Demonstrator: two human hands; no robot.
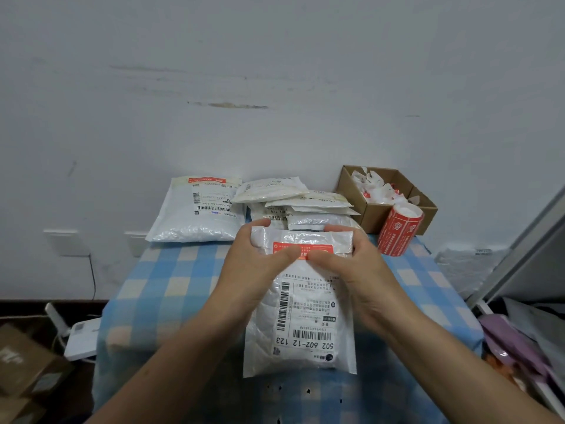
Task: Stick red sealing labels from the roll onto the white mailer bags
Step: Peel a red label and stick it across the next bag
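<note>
Item one: white mailer bag (301, 325), lying flat on the blue-checked table (159, 289) in front of me, shipping label facing up and reading upside down to me. I am holding its far end with both hands. My left hand (253, 264) is wrapping the bag's far-left corner, fingers curling behind the top edge, thumb pressing across the front. My right hand (351, 267) is mirroring it at the far-right corner. Both grips are closing on the bag, thumbs meeting over the red sealing label (305, 249), which is lying across the folded flap.

Item two: roll of red labels (399, 231), standing tilted at the table's far right, leaning against a cardboard box (376, 214). The box is holding crumpled white backing scraps with red bits.

Item three: stack of mailer bags (293, 200), piled at the far middle of the table, just beyond my fingers, against the wall (275, 87).

Item four: a single larger mailer bag (195, 215), lying at the far left beside the stack, a red label showing along its top edge.

Item five: brown carton (27, 365), sitting on the floor to the left.
</note>
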